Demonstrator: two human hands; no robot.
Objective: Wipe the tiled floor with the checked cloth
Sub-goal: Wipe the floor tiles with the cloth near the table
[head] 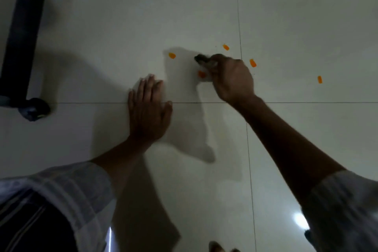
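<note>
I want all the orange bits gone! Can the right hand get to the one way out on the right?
Probably yes. The right hand, gripping the cloth, is nearest that orange bit, and only bare floor lies between them. The arm would likely need to swing right.

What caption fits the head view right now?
Right hand grips a dark wad among orange bits; left hand presses flat on floor.

Blurred dark wad [201, 59] in right hand [232, 79]

Left hand [148, 108] flat on floor [102, 26]; right hand [229, 75] beyond, rightward
</note>
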